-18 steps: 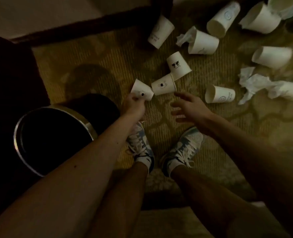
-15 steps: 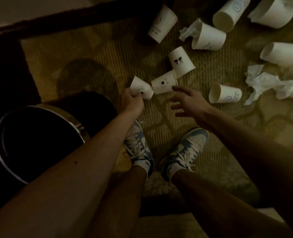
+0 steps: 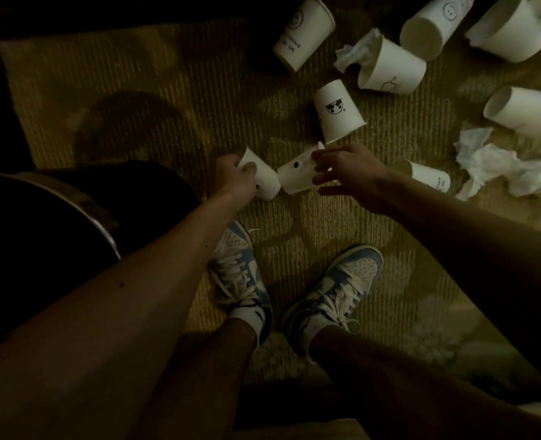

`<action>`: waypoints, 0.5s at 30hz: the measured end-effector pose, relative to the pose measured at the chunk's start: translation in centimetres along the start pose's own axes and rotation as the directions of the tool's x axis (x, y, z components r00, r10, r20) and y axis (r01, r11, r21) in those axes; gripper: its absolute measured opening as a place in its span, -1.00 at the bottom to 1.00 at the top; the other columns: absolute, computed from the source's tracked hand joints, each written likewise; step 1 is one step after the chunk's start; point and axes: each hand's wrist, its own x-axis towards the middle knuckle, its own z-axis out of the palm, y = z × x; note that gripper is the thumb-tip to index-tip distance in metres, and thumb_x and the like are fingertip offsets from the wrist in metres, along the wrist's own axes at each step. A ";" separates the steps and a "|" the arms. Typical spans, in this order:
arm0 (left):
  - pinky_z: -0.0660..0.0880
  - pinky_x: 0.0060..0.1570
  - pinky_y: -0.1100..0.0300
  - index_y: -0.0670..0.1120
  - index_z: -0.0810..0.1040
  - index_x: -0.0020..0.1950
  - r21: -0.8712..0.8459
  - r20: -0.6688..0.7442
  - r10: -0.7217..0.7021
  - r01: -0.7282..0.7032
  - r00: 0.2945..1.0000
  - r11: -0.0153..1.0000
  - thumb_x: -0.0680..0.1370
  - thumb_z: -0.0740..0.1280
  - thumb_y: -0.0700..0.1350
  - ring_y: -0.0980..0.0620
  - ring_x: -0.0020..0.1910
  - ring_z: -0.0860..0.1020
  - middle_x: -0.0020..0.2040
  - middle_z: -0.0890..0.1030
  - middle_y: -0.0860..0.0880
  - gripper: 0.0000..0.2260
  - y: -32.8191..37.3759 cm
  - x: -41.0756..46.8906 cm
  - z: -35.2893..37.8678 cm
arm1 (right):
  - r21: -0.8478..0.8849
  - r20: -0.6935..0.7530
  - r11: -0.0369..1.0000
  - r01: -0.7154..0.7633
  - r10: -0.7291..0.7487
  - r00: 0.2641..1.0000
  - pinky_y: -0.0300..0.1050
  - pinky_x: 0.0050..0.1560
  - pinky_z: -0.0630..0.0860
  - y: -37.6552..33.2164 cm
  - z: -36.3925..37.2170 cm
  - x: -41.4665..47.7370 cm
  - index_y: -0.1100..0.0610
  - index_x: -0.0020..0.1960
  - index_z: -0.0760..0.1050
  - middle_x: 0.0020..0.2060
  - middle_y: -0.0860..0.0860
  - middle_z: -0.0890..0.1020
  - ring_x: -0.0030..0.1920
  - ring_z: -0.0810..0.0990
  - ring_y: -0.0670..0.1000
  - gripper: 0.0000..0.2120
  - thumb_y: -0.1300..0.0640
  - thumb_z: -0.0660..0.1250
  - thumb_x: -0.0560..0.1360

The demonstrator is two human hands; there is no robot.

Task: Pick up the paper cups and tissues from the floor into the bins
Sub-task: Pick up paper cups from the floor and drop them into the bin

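My left hand [image 3: 236,179] grips a small white paper cup [image 3: 261,181] just above the rug. My right hand [image 3: 345,173] curls its fingers round a second white cup [image 3: 294,179] lying on its side beside the first. Another cup with a black face drawing [image 3: 337,115] lies just beyond my right hand. Several more white cups lie on the rug further out, among them one at the top [image 3: 304,30] and one by my right wrist [image 3: 428,176]. Crumpled tissues [image 3: 491,166] lie at the right. A dark round bin with a metal rim [image 3: 101,217] stands at the left.
My two feet in blue and white sneakers [image 3: 240,274] stand on the yellowish patterned rug [image 3: 136,74]. A dark floor edge runs along the top left. A tissue [image 3: 355,52] is stuffed in a cup at the upper right.
My right hand has reached forward and closed round the cup lying beside the one my left hand holds. The view has shifted so the bin sits further left.
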 end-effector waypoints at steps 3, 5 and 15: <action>0.43 -0.04 0.13 -0.16 0.44 0.35 0.192 0.079 0.101 -0.114 0.992 0.975 0.65 0.24 -0.09 -0.10 0.18 0.51 0.29 0.50 -0.16 -0.70 -0.1 -1.3 -1.0 | -0.008 0.002 1.000 0.016 -0.016 1.000 -0.15 -0.14 0.60 -0.6 0.0 -1.5 0.26 0.30 0.43 0.10 0.11 0.59 0.01 0.62 0.03 -0.68 0.16 0.24 0.59; 0.46 -0.07 0.07 -0.09 0.42 0.32 0.312 0.203 0.159 -0.218 0.966 0.925 0.64 0.24 -0.02 -0.07 0.09 0.49 0.27 0.49 -0.14 -0.72 -0.1 -2.7 -1.8 | -0.043 0.015 0.999 0.033 -0.032 0.999 -0.16 -0.17 0.59 -0.9 0.0 -3.2 0.25 0.27 0.44 0.09 0.11 0.61 -0.02 0.63 0.03 -0.69 0.13 0.25 0.59; 0.47 -0.02 0.00 0.05 0.46 0.34 0.543 0.333 0.354 -0.484 0.874 0.686 0.18 0.11 0.66 -0.10 0.17 0.52 0.29 0.53 -0.07 -0.05 2.7 -13.5 -7.0 | -0.140 0.020 0.978 0.158 -0.156 0.987 -0.17 -0.22 0.55 -2.4 -1.4 -16.5 0.21 0.06 0.61 0.00 0.08 0.65 -0.18 0.58 0.01 -0.77 0.09 0.27 0.56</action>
